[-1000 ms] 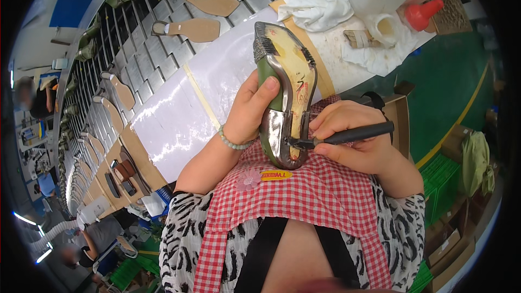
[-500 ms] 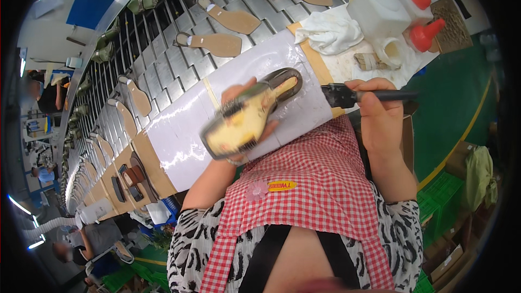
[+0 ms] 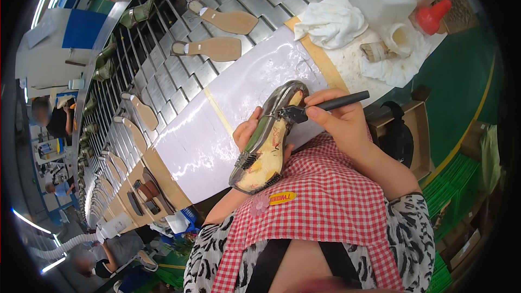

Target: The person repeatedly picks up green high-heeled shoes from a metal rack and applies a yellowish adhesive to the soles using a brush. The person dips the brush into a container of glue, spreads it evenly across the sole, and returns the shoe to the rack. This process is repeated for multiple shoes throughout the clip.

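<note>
My left hand (image 3: 248,129) is wrapped round a shoe (image 3: 268,157) held with its underside up. The underside is yellowish, with dark green and metallic upper material folded round its edges. In my right hand (image 3: 344,125) is a black-handled brush (image 3: 347,99), gripped between thumb and fingers. Its dark head touches the shoe underside near the narrow heel part. A white plastic-covered board (image 3: 190,152) lies beneath the shoe. Part of my left hand is hidden behind the shoe.
A slatted metal conveyor (image 3: 163,73) ahead carries several tan soles (image 3: 214,49) and green shoe uppers (image 3: 135,13). To the right are a crumpled white cloth (image 3: 331,28), an open white container (image 3: 401,38) and a red-capped bottle (image 3: 433,15). A cardboard box (image 3: 420,154) stands at right.
My right hand has brought the brush leftward onto the shoe. The shoe has been turned more upright and shifted slightly right and nearer. The whole view has shifted a little.
</note>
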`<act>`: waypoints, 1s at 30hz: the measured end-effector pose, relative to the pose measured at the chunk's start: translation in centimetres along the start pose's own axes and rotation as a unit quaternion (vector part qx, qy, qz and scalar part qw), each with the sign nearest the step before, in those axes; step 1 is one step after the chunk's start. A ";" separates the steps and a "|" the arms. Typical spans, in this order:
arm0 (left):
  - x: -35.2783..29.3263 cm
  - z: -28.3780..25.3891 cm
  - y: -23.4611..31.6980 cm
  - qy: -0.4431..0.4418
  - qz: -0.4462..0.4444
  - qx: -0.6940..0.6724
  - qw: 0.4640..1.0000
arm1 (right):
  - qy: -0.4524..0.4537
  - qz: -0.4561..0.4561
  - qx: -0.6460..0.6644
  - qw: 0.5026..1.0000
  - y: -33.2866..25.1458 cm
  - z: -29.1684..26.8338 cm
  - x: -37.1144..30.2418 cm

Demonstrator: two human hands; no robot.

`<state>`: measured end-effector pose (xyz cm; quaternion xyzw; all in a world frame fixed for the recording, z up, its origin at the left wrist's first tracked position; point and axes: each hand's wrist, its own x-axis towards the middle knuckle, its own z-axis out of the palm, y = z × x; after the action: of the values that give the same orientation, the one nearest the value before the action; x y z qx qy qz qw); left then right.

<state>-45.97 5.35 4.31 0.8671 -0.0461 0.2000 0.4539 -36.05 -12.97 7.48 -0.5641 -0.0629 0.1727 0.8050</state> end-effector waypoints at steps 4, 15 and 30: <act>0.0 -0.1 0.3 0.001 0.006 0.009 1.000 | 0.037 -0.035 -0.075 0.996 -0.1 0.0 0.1; 0.0 0.2 0.7 0.008 0.005 0.014 1.000 | -0.059 -0.143 -0.170 0.973 -1.3 0.2 -0.2; 13.3 -11.5 -0.6 0.118 -0.237 -0.586 0.766 | -0.012 -0.062 0.091 0.994 -7.4 -1.7 -1.1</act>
<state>-37.17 16.36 14.83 0.3853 0.1060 0.1209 0.9087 -35.03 -17.06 13.87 -0.4815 -0.0914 0.1347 0.8612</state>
